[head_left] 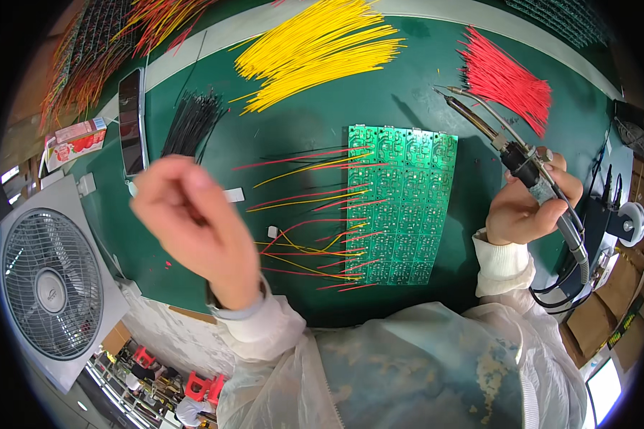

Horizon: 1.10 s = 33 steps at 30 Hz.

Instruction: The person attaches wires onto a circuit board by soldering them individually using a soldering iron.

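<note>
While the right hand (527, 206) grips a soldering iron (520, 163) at three o'clock, fingers wrapped round its dark handle and the tip pointing toward eleven, the left hand (197, 225) hovers at nine o'clock with its fingers curled inward; it is blurred, and I cannot tell whether anything is pinched in it. Just off the centre toward three o'clock lies a green circuit board panel (415, 207), flat on the green work surface (286, 132) and divided into many small repeated boards. Red, yellow and black wires (304, 202) lie across its nine o'clock edge, one end of each over the panel and the other trailing toward the left hand; whether they are joined to it is too small to tell. A black wire bundle (192, 121) rests near ten o'clock, just beyond the left hand, a yellow wire pile (311, 43) spreads at twelve, and a red wire bundle (508, 84) sits between one and two, beyond the iron's tip. A phone (131, 121) lies at ten o'clock, and a fan (50, 286) stands at eight.
</note>
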Each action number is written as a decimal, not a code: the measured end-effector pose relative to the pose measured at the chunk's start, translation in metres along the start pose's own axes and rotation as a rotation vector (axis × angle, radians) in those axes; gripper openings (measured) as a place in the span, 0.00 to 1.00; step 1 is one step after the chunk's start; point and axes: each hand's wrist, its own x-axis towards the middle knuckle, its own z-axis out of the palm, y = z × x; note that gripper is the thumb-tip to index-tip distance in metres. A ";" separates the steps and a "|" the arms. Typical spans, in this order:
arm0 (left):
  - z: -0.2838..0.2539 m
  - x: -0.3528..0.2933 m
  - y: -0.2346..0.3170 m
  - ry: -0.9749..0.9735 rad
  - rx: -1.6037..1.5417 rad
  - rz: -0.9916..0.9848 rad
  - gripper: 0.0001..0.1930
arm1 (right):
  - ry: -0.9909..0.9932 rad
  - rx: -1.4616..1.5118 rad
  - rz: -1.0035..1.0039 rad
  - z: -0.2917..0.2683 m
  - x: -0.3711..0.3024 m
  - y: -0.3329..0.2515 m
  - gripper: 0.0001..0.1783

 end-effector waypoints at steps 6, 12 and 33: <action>0.048 -0.028 0.022 -0.390 -0.025 0.184 0.13 | -0.031 0.042 0.000 -0.007 -0.011 -0.008 0.26; 0.062 -0.020 0.010 -0.356 -0.068 0.260 0.13 | -0.248 0.098 -0.056 -0.014 -0.019 -0.020 0.25; 0.066 -0.011 0.012 -0.398 -0.010 0.370 0.12 | -0.319 0.194 -0.063 -0.006 -0.017 -0.017 0.24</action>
